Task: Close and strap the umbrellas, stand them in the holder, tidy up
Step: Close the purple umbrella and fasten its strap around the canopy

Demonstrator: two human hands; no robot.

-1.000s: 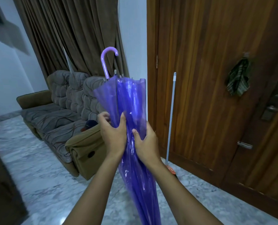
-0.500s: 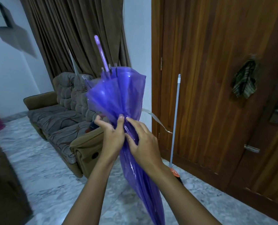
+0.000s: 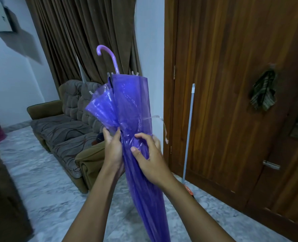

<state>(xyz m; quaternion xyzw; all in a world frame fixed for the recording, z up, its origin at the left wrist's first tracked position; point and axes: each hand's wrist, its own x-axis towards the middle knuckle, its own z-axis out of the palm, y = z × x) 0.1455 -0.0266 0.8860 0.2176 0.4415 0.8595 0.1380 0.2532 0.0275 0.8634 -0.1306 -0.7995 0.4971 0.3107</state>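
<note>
A closed purple see-through umbrella [image 3: 127,105] is held handle-up in front of me, its curved lilac handle [image 3: 110,56] at the top and its tip out of sight below the frame. My left hand [image 3: 112,151] grips the gathered canopy at the left. On the right side, my right hand [image 3: 150,158] presses its fingers around the folds. A clear strap [image 3: 159,123] hangs loose from the canopy's right edge. Part of the canopy still fans out at the upper left.
A brown sofa [image 3: 62,130] stands to the left on the marble floor [image 3: 40,186]. A wooden door [image 3: 232,84] fills the right, with a broom stick [image 3: 189,130] leaning on it and a cloth [image 3: 263,92] hanging from it. Brown curtains [image 3: 85,32] hang behind.
The umbrella has been turned in my hands, so the handle's hook now points left. The strap has swung free at the right. My right hand has shifted around the folds.
</note>
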